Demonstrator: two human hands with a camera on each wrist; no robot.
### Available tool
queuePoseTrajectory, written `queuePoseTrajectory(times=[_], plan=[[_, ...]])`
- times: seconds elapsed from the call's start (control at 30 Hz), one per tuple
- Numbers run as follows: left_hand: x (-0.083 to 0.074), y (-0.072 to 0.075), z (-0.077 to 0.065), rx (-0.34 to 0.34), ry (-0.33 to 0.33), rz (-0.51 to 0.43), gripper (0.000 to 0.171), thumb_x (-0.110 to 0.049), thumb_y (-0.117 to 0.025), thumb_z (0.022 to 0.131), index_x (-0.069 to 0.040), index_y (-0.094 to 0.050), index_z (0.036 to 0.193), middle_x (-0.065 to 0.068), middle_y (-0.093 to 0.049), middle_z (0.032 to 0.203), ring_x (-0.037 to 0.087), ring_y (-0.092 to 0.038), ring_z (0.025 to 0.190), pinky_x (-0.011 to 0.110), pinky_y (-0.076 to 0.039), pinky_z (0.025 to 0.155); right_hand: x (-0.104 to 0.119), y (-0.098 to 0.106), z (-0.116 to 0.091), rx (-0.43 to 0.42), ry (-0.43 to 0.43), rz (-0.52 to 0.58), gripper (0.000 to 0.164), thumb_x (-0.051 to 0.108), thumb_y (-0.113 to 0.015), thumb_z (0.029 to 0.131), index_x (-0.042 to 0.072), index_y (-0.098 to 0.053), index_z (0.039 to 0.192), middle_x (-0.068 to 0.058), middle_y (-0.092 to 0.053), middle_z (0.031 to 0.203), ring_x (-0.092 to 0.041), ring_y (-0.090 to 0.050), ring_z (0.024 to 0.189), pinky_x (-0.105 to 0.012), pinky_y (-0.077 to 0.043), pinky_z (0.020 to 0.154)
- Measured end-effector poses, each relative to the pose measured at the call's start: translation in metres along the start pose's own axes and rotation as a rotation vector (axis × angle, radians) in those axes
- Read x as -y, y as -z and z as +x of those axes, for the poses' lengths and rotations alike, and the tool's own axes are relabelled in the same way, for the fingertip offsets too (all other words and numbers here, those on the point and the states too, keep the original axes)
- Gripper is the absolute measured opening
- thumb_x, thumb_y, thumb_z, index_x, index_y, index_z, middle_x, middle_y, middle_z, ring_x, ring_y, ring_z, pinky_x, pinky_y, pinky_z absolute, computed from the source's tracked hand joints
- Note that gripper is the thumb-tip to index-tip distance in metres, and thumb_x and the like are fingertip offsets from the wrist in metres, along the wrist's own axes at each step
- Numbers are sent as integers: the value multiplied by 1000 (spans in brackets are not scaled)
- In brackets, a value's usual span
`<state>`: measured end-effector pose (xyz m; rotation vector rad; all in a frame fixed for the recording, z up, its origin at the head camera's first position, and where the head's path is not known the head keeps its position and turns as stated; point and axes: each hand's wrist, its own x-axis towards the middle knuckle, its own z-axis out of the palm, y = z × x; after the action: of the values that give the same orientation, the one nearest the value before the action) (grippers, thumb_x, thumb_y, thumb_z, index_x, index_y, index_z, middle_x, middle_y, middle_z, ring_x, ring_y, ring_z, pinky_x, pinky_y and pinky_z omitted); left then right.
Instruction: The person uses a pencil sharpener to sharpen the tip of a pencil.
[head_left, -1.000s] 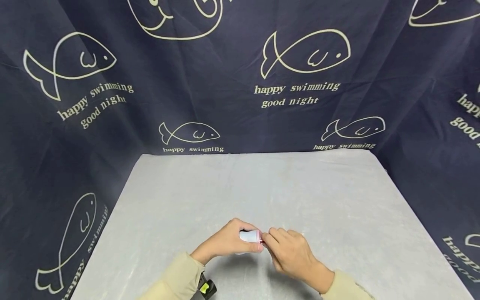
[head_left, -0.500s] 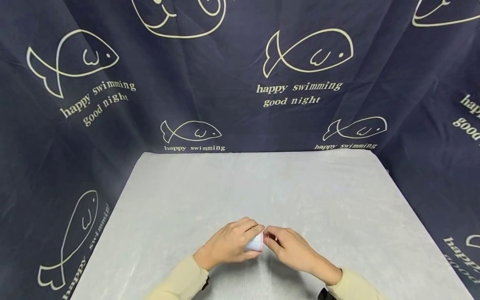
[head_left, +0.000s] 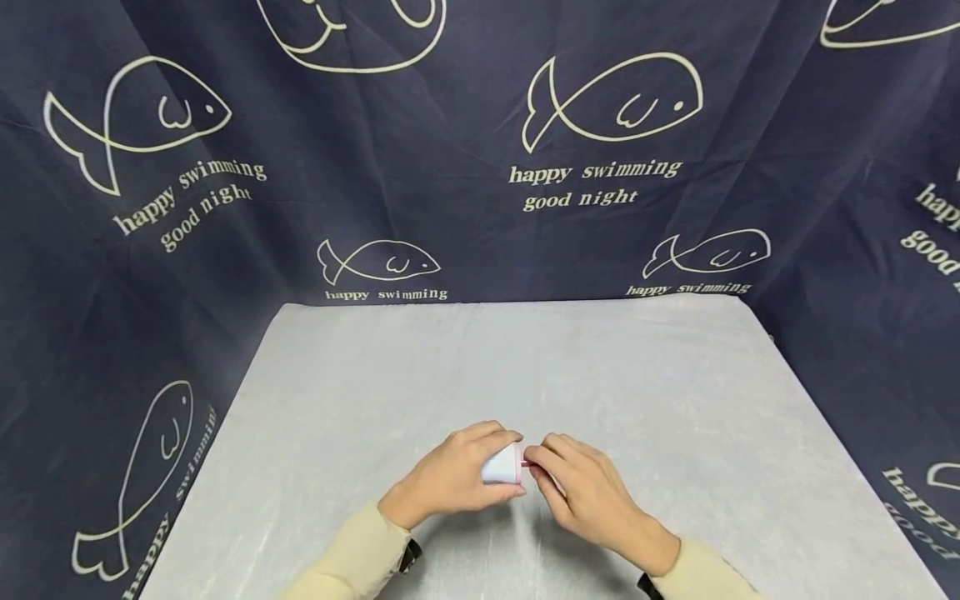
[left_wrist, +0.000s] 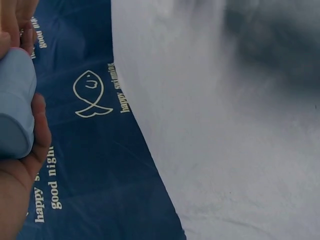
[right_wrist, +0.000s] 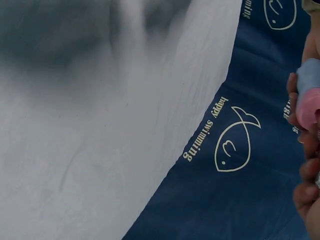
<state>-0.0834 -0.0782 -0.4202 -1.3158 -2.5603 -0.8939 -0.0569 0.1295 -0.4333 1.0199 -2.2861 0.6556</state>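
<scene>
Over the front middle of the table, my left hand grips a small light blue container with a pink end, fingers over its far side and thumb along the near side. Its pink end faces right. A short length of a thin dark red stick, like a pencil, shows at that end, pinched between thumb and fingers of my right hand. Seen from the left wrist, the waisted blue body lies in the palm. From the right wrist, the round pink end has a dark red opening partly cut off by the frame.
A pale grey cloth covers the table. Dark blue curtains with fish drawings and lettering stand at the back and both sides. Pale sleeves reach in from the front, with dark wrist straps.
Both hands have shifted slightly away from the body. The left hand rolled over the container and partly back; the right fingers changed their hold, and the stick shows again after being hidden.
</scene>
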Motion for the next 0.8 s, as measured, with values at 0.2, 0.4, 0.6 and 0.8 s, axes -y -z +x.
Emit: queuePoseTrajectory(times=[0.2, 0.4, 0.6, 0.8], plan=[[-3, 7, 1, 71, 124, -216, 46, -32, -77, 78, -5, -65, 114, -1, -64, 96, 1, -52, 74, 9, -43, 59, -1, -3, 5, -140, 135, -92, 31, 27, -42, 102, 10, -63, 86, 6, -49, 72, -4, -38, 57, -12, -30, 49], [2, 12, 1, 178, 292, -444, 39, -35, -75, 80, -12, -67, 110, -6, -65, 91, 1, -53, 70, 17, -46, 58, 1, -1, 13, -231, 273, -216, 31, 20, -43, 102, 8, -64, 83, 4, -52, 69, -9, -41, 55, -15, -27, 50], [6, 15, -1, 257, 334, -611, 27, -29, -72, 83, -15, -69, 106, -5, -67, 86, 0, -53, 64, 18, -46, 56, 5, 5, 22, -279, 397, -318, 29, 12, -44, 100, 8, -64, 79, 4, -50, 66, -8, -38, 54, -14, -25, 51], [1, 9, -1, 190, 217, -525, 28, -27, -74, 82, -13, -69, 106, -3, -68, 90, -1, -53, 67, 15, -45, 59, 3, 5, 17, -231, 408, -326, 30, 14, -41, 101, 7, -62, 80, 3, -44, 62, -8, -36, 49, -14, -23, 46]])
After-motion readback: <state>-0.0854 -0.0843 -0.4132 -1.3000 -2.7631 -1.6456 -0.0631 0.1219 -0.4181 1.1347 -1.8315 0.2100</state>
